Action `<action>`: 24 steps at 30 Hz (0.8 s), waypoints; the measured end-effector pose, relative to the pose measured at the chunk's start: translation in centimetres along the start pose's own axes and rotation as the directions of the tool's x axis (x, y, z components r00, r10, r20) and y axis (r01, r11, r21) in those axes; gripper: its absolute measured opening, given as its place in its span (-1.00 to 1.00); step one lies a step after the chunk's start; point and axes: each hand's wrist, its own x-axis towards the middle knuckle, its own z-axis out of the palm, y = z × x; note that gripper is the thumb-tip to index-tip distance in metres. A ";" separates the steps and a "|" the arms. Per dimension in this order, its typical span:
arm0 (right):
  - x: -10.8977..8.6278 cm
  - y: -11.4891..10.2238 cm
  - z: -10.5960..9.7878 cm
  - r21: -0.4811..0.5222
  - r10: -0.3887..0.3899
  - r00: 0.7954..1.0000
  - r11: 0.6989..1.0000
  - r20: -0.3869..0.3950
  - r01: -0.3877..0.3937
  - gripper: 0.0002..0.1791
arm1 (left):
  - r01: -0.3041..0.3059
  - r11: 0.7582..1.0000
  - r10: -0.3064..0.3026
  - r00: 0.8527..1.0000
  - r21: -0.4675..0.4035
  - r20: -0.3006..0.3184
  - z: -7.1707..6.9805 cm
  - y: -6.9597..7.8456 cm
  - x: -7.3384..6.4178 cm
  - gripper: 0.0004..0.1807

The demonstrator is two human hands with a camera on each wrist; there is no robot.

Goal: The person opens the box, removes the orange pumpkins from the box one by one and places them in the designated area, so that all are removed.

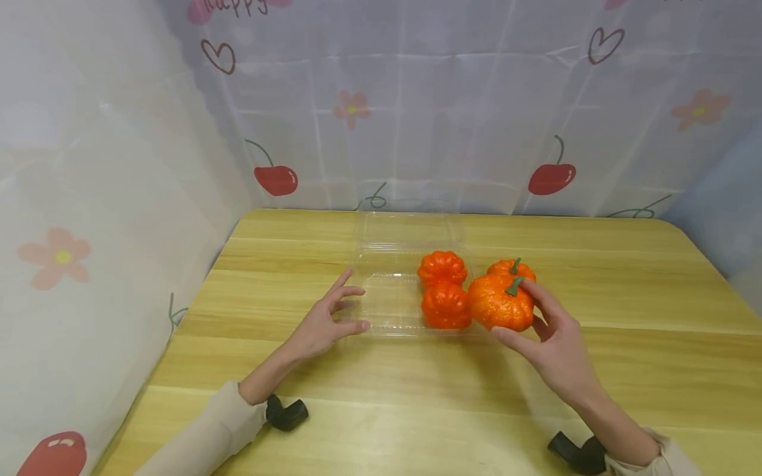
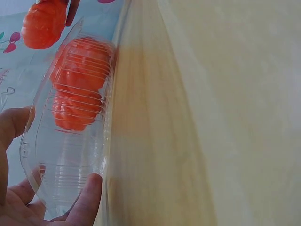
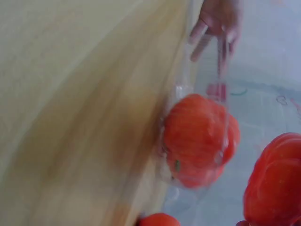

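An opened clear plastic clamshell box (image 1: 389, 304) sits on the table. Two orange toy pumpkins, a rear one (image 1: 442, 268) and a front one (image 1: 446, 306), lie in its right half. My right hand (image 1: 562, 347) grips a third pumpkin (image 1: 499, 305) with a green stem, thumb in front and fingers behind, by the box's right edge. In the left wrist view this pumpkin (image 2: 44, 23) shows above the box's rim. Another stemmed pumpkin (image 1: 527, 269) is partly hidden behind it. My left hand (image 1: 315, 327) has its fingers spread around the box's left end, fingertips right at the rim.
The box's clear lid (image 1: 407, 228) lies folded back toward the rear edge of the wooden table (image 1: 625, 284). A printed curtain (image 1: 428, 125) hangs behind the table and along the left. Black pieces (image 1: 287, 414) stick out near both cuffs.
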 end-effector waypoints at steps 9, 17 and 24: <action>1.5 0.7 -3.7 -0.106 0.097 0.993 0.989 -0.064 -0.104 -0.14 | 0.015 1.000 -0.015 1.000 0.005 -0.003 0.1 -0.1 0.1 -0.35; 4.4 4.0 -7.0 -0.234 0.177 0.964 0.947 -0.199 -0.222 -0.12 | 0.005 1.000 -0.005 1.000 0.014 -0.005 0.0 -0.2 0.1 -0.35; 5.0 5.7 -8.8 -0.282 0.254 0.946 0.910 -0.203 -0.305 -0.06 | 0.013 1.000 -0.013 1.000 0.013 -0.009 0.0 -0.1 0.1 -0.36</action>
